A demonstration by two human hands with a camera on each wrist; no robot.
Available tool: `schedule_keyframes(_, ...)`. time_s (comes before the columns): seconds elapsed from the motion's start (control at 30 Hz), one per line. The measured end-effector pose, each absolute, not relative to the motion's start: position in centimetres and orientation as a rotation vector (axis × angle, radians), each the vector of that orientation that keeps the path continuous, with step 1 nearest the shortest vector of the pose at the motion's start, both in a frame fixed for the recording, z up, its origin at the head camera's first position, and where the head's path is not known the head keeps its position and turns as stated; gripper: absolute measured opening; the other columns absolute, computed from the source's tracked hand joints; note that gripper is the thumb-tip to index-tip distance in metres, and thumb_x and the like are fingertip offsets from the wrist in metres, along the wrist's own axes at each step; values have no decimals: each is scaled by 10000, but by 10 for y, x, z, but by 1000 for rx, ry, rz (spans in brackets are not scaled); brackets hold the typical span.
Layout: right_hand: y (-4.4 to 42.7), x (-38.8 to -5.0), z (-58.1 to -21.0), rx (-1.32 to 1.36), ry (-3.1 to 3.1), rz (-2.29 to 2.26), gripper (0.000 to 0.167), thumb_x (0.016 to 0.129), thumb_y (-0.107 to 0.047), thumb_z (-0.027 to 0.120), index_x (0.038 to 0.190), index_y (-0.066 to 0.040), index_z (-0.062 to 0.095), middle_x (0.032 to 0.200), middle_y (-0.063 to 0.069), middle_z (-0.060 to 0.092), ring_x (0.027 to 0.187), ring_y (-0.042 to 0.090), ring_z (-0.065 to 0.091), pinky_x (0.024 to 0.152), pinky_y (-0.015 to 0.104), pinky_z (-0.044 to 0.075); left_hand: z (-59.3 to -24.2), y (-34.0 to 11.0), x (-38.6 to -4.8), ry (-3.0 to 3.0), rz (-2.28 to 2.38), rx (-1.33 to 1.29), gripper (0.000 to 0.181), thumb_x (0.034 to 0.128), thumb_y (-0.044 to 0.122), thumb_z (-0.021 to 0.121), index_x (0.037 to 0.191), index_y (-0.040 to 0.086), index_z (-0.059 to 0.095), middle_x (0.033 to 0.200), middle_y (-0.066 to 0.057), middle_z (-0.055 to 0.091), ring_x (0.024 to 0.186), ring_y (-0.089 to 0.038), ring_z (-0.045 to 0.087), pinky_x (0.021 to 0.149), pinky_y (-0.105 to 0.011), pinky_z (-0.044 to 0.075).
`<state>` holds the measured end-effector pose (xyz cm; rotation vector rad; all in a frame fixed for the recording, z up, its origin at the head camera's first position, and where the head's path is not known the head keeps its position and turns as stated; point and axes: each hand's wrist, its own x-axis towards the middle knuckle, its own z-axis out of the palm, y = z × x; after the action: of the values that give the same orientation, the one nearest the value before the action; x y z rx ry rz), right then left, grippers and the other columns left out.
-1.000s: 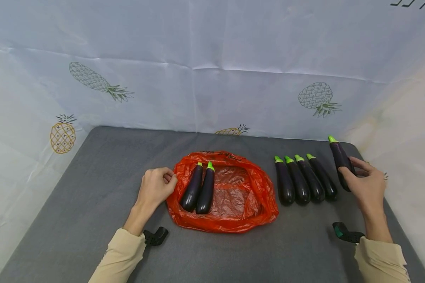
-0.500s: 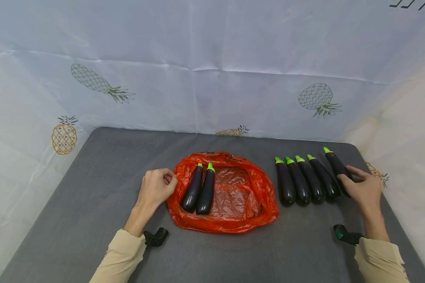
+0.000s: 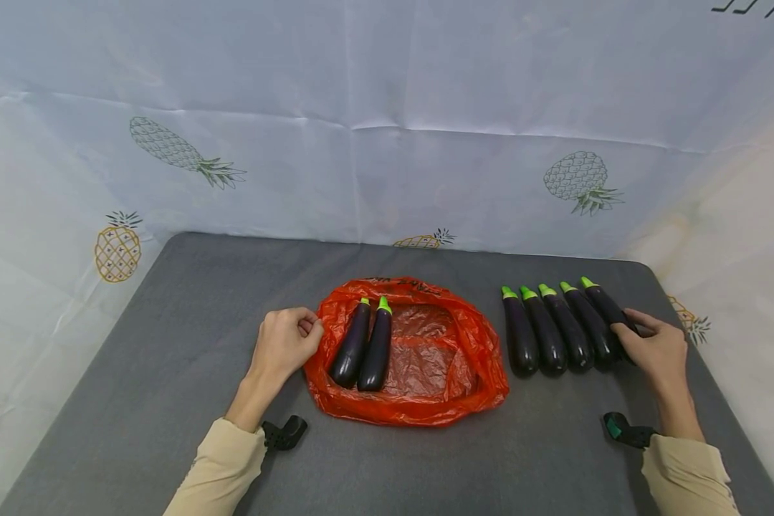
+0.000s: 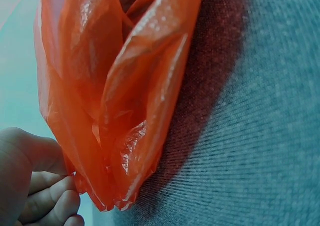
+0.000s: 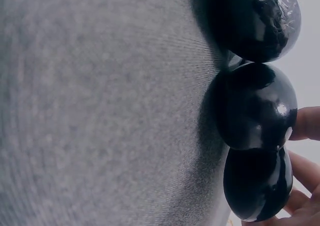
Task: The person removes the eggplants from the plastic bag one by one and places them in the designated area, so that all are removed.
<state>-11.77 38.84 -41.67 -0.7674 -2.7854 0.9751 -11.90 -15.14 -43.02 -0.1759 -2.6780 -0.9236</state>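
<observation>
A red plastic bag (image 3: 403, 412) lies with its mouth spread wide. Inside, on its left side, are two dark purple eggplants (image 3: 375, 351) with green caps. My left hand (image 3: 285, 340) pinches the bag's left rim; in the left wrist view, thumb and fingers (image 4: 47, 201) meet at the gathered red plastic (image 4: 145, 95). To the right of the bag, several eggplants (image 3: 548, 330) lie side by side. My right hand (image 3: 658, 355) holds the rightmost eggplant (image 3: 603, 301) against its neighbour. The right wrist view shows its rounded end (image 5: 257, 186), with fingers (image 5: 306, 171) behind it.
A grey cloth (image 3: 464, 473) covers the table. White fabric (image 3: 361, 179) printed with pineapples hangs behind and at both sides. A black wrist camera (image 3: 286, 432) sits on the left wrist, and another black camera (image 3: 627, 430) on the right.
My right hand has moved left and lowered the eggplant it holds, bringing it against the end of the row. The left hand and the bag have stayed in place.
</observation>
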Motion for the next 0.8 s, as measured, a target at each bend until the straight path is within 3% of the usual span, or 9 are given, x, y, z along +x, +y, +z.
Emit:
schedule_keyframes(0.13,389,-118,-417,-784,-2800,1022,572,980,-299,559,1467,-3,518,1386,383,535,1185,461,552,592,121,348,-431,-152,-119,-2677,-924,-173,134,854,60,667,747,22,739,650,-70,689,541,-107,565,561,-289,509)
schedule_keyframes(0.27,389,-118,-418,-809,-2818,1039,583,991,-322,533,1482,-9,501,1417,381,514,1272,486,518,631,155,337,-431,-152,-119,-2678,-926,-171,137,856,62,666,745,23,738,647,-68,685,540,-107,562,558,-284,505)
schedule_keyframes(0.5,392,-118,-421,-812,-2817,1031,606,985,-362,540,1481,-15,505,1444,370,509,1263,453,530,628,144,342,-431,-152,-118,-2679,-924,-172,134,856,69,673,748,22,737,650,-71,688,538,-106,558,555,-284,499)
schedule_keyframes(0.57,392,-118,-421,-807,-2815,1029,611,981,-372,550,1476,-16,514,1453,365,505,1167,373,579,621,129,352,-431,-151,-118,-2680,-919,-175,134,856,72,676,747,22,736,649,-73,688,536,-108,555,556,-289,499)
schedule_keyframes(0.63,392,-117,-421,-803,-2810,1022,608,976,-378,562,1467,-22,529,1452,355,515,1003,170,602,618,117,359,-431,-151,-118,-2682,-917,-174,136,857,74,676,746,23,735,648,-73,687,534,-109,551,558,-294,500)
schedule_keyframes(0.73,392,-116,-421,-795,-2791,1015,604,970,-381,579,1458,-28,544,1444,337,534,818,-114,424,606,94,369,-430,-151,-119,-2683,-915,-171,140,858,74,671,742,26,734,645,-71,684,532,-110,548,559,-298,502)
schedule_keyframes(0.8,390,-115,-420,-796,-2765,1010,598,968,-374,587,1456,-32,548,1436,319,550,770,-188,344,606,82,364,-430,-151,-119,-2684,-916,-170,144,858,73,667,738,28,733,641,-68,681,530,-108,546,557,-295,500)
